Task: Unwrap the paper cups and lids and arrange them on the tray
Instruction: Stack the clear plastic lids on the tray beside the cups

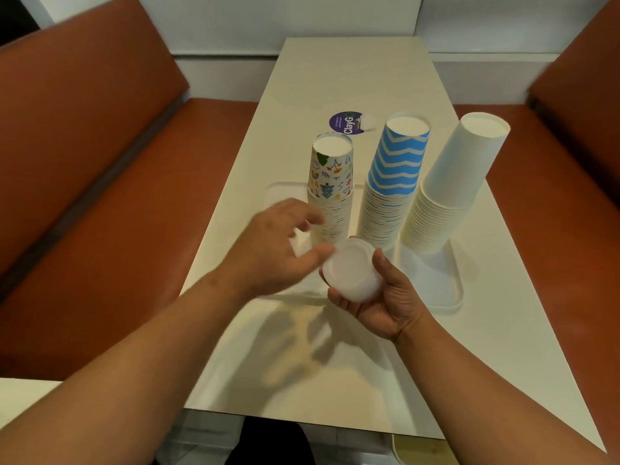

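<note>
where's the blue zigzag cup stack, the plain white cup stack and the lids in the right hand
blue zigzag cup stack point(397, 166): head view, side of the top cup
plain white cup stack point(464, 162): head view, side of the top cup
lids point(350, 273): head view, top face of the uppermost lid
right hand point(385, 303): head view, palm

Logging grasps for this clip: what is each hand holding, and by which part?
The right hand grips a stack of white lids by its rim and underside. The left hand is blurred; its hold cannot be told.
</note>
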`<act>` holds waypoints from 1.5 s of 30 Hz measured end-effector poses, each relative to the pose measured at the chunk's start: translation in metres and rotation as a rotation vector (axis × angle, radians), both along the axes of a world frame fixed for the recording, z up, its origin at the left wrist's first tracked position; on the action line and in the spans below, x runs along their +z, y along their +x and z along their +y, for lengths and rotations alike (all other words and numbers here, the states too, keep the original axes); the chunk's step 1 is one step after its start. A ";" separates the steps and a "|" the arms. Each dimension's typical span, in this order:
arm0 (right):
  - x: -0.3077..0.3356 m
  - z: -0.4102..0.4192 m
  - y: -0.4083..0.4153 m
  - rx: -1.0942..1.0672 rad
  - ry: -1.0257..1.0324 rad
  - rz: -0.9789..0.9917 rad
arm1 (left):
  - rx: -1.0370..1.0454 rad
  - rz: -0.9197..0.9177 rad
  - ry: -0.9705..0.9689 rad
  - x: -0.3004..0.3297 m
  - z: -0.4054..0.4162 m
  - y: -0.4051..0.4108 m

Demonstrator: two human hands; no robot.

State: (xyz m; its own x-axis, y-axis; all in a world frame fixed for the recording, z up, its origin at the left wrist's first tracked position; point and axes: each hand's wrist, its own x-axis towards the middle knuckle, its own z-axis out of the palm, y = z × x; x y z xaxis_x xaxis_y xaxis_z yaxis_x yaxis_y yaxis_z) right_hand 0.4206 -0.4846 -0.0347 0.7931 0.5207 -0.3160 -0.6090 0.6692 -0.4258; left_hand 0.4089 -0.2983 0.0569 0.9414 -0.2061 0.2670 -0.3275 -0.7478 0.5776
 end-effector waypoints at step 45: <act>-0.010 -0.002 0.018 0.011 -0.037 0.018 | 0.143 0.500 0.519 -0.041 0.044 0.090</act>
State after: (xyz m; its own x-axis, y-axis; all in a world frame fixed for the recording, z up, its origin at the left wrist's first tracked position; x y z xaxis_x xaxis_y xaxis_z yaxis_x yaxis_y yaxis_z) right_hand 0.4390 -0.4867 -0.0449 0.7815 0.5170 -0.3491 -0.6239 0.6467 -0.4388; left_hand 0.4987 -0.2547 0.0157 0.9524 -0.0554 -0.2998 0.0034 -0.9814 0.1920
